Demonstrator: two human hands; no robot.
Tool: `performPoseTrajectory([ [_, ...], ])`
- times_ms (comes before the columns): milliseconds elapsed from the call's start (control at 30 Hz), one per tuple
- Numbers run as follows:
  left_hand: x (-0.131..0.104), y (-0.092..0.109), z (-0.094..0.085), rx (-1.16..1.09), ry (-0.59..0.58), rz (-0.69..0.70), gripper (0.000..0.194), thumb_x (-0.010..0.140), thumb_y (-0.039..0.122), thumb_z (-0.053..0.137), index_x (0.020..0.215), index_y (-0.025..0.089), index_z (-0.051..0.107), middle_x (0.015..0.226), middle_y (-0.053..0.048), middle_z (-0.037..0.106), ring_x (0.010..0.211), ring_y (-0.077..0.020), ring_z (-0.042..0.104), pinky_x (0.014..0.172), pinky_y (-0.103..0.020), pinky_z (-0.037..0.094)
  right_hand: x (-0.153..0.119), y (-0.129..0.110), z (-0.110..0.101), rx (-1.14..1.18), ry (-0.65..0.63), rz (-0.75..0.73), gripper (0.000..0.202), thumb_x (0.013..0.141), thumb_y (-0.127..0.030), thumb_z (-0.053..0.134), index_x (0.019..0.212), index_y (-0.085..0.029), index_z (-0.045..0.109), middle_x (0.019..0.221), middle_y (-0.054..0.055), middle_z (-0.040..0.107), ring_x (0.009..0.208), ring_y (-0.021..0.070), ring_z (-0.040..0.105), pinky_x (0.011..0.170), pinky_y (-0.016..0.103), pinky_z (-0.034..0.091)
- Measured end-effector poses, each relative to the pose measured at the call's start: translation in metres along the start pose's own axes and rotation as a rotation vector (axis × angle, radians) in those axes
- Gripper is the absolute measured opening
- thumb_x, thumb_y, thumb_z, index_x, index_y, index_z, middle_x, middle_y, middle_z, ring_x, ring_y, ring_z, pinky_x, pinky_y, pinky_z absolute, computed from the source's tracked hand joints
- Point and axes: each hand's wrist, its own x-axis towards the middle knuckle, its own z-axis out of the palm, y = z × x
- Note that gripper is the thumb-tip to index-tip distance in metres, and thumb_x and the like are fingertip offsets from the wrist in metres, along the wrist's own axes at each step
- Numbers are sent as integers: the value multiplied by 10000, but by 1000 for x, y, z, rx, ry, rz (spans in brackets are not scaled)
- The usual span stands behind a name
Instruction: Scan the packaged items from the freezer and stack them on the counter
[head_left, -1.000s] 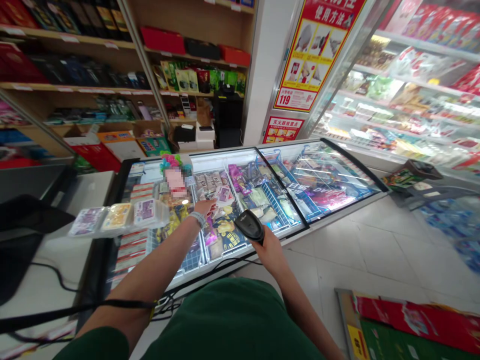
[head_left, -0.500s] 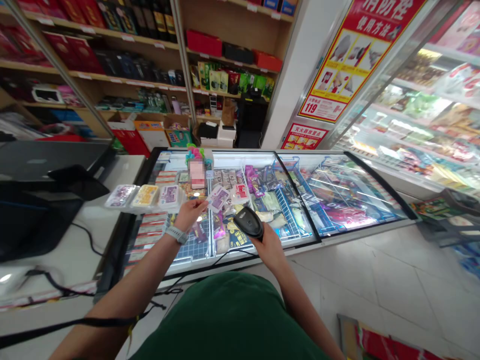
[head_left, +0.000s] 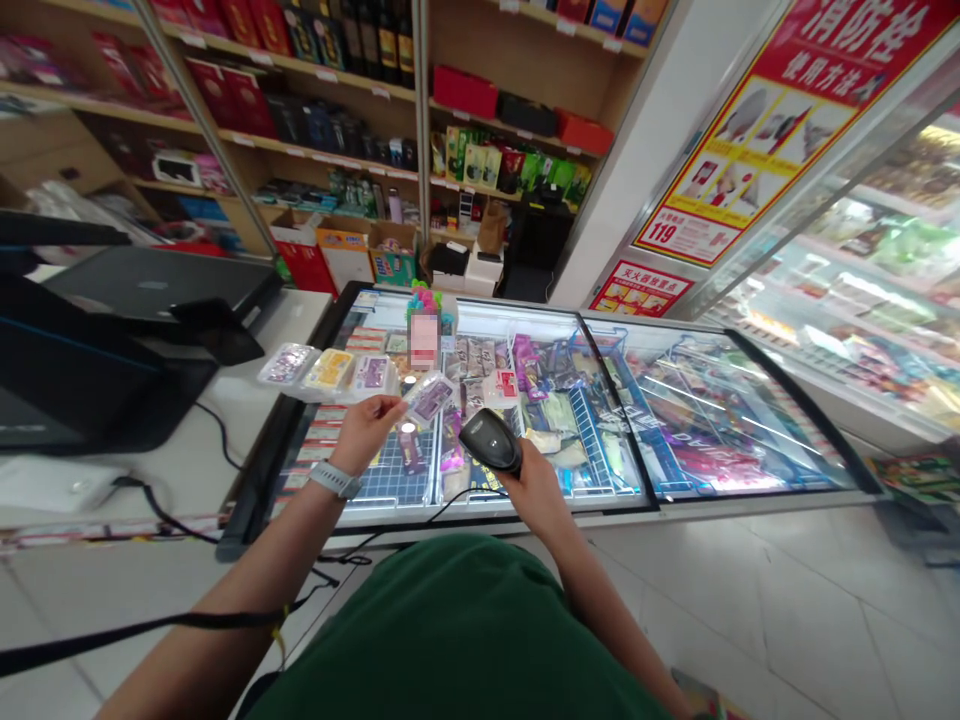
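My left hand [head_left: 367, 435], with a watch on its wrist, pinches the near left edge of a clear plastic pack with a purple label [head_left: 431, 398]. The pack is tilted above the glass of a chest freezer [head_left: 517, 515]. My right hand [head_left: 536, 490] is wrapped round a black barcode scanner [head_left: 490, 440], whose head points left toward the pack, a small gap apart. Left of the pack, a purple-labelled tub [head_left: 373, 374], a yellow one [head_left: 328, 370] and another pale purple one [head_left: 286, 364] stand in a row. A red-labelled pack [head_left: 501, 386] lies on the glass.
A white counter [head_left: 300, 315] with a black screen device [head_left: 82, 340] stands at the left. Behind the freezer are a colourful holder with a blurred card [head_left: 424, 340] and shelves of boxes [head_left: 465, 92]. The scanner's black cable [head_left: 450, 505] crosses the freezer's near edge.
The view has turned left, so the surroundings sit further right. Both hands have shifted left relative to the freezer. The scanner's head is closer to the pack, which has tilted flatter.
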Motion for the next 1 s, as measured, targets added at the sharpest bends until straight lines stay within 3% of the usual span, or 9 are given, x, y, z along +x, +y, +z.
performPoseTrajectory([
  [433,-1,-4,-7,-4,29,4,427,598,536,755,760,146,688,668,-24,646,622,-133,536,597,-247,403,2,-10,-1,-1,-20,13,222,816,-190,577,1032,-181,527,966,76,625,925,235,606,784,329,459],
  [633,5,-14,-16,-141,41,-154,477,531,540,790,771,142,684,663,-22,648,642,-130,569,588,-235,425,2,-3,3,-4,-23,10,259,821,-216,587,1066,-167,517,998,91,621,939,241,602,801,339,454],
  [800,21,-25,-37,-291,235,-248,391,525,419,808,741,128,661,638,-6,634,572,-87,560,534,-196,432,3,0,4,5,-31,6,249,828,-227,575,1062,-159,525,987,94,620,923,243,602,785,339,454],
  [1000,40,-21,-77,-316,466,-257,196,644,285,716,723,141,609,611,33,605,525,-54,532,515,-166,433,5,-3,4,26,-49,24,240,829,-220,571,1057,-167,521,991,92,616,928,243,596,786,339,450],
])
